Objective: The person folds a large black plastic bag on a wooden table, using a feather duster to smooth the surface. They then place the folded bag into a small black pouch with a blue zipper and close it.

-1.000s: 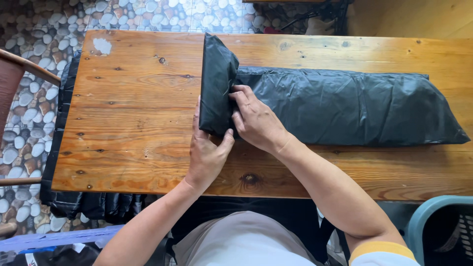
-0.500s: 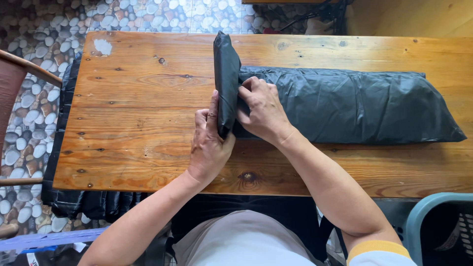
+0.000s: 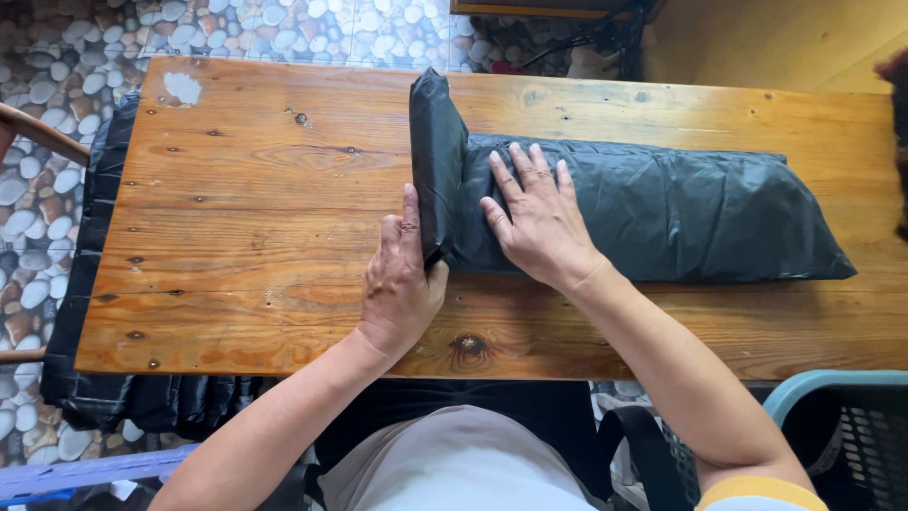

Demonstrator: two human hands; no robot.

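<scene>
A long, flat strip of folded black plastic sheet (image 3: 681,208) lies across the wooden table (image 3: 246,227). Its left end is turned up into an upright fold (image 3: 433,151). My left hand (image 3: 399,284) presses against the near end of that upright fold from the left, thumb on the plastic. My right hand (image 3: 537,220) lies flat, fingers spread, on the strip just right of the fold, pressing it down.
More black plastic (image 3: 95,378) hangs off the table's left edge and front left corner. A teal basket (image 3: 832,416) stands at the lower right. A wooden chair arm (image 3: 38,132) sits at the left over a pebble floor.
The fold at the left end has been rolled further right and now stands upright. My right hand has opened flat onto the strip; my left hand has followed the fold.
</scene>
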